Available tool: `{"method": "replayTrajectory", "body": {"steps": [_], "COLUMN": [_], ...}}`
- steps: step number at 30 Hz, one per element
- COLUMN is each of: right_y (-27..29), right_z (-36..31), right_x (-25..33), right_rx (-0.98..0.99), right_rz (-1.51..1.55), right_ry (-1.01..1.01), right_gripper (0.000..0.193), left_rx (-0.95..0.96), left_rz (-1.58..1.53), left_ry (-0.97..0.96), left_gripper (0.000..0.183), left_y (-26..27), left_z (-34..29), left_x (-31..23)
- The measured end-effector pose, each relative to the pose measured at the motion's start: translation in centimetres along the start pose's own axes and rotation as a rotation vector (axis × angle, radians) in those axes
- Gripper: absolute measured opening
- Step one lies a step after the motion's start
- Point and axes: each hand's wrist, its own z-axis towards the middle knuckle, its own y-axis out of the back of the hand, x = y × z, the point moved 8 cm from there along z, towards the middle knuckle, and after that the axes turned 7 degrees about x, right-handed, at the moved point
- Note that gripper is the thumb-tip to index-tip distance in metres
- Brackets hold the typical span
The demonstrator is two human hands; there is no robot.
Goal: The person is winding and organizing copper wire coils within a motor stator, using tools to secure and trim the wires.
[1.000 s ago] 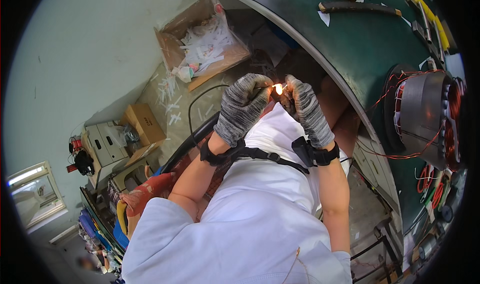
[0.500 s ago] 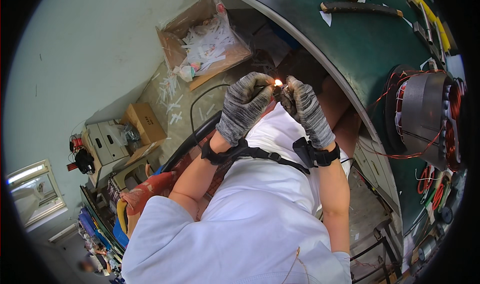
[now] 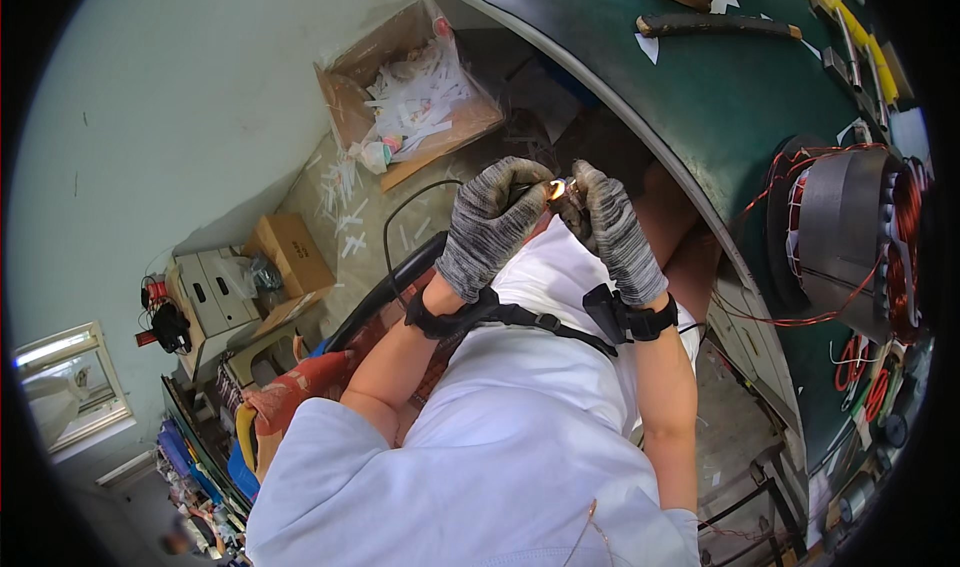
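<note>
Both hands wear grey knitted gloves and meet in front of my lap. My left hand (image 3: pixel 495 222) is closed in a pinch, with a black cable (image 3: pixel 412 189) running into it from the left and a dark end showing between its fingers. Opposite it, my right hand (image 3: pixel 615 227) is also closed at the fingertips; a small shiny bit shows there, but what it grips is too hidden to name. Between the two sets of fingertips burns a small orange-yellow flame (image 3: pixel 557 189).
At right, a green-topped bench (image 3: pixel 720 97) carries a motor stator (image 3: pixel 845 237) with copper windings and a curved dark-handled tool (image 3: pixel 720 26). Ahead on the floor stands a cardboard box (image 3: pixel 470 117) of paper scraps. Another carton (image 3: pixel 290 252) and a white cabinet (image 3: pixel 215 292) stand left.
Both hands have sunk slightly toward me, still close together. The flame looks less glaring and more drawn out than before.
</note>
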Motion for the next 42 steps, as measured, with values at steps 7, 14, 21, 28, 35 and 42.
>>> {"method": "replayTrajectory", "body": {"steps": [7, 14, 21, 28, 35, 42], "right_y": [0.3, 0.4, 3.3, 6.5, 11.9, 7.9], "right_z": [0.1, -0.8, -1.1, -0.8, 0.9, 1.1], "right_x": [-0.1, -1.8, 0.4, 6.4, 2.5, 7.5], "right_rx": [-0.038, -0.189, -0.137, -0.288, 0.054, -0.188], "right_rz": [0.037, 0.766, 0.174, -0.901, -0.605, -0.028], "right_ry": [-0.099, -0.696, -0.493, 0.148, -0.234, -0.167], "right_gripper": [0.018, 0.048, 0.022, 0.039, 0.045, 0.034], "left_rx": [-0.008, 0.029, 0.103, 0.154, -0.682, 0.022], "left_rz": [-0.154, -0.283, -0.452, -0.373, 0.823, 0.362], "left_ry": [0.014, 0.016, 0.144, 0.125, -0.366, -0.073], "left_gripper": [0.011, 0.014, 0.018, 0.02, 0.043, 0.06], "left_y": [-0.3, -0.8, -2.2, -2.8, 10.3, -1.1], "left_z": [-0.2, -0.1, 0.2, 0.4, 3.0, 1.5], "left_x": [0.1, 0.5, 0.6, 0.3, -14.7, -7.9]}}
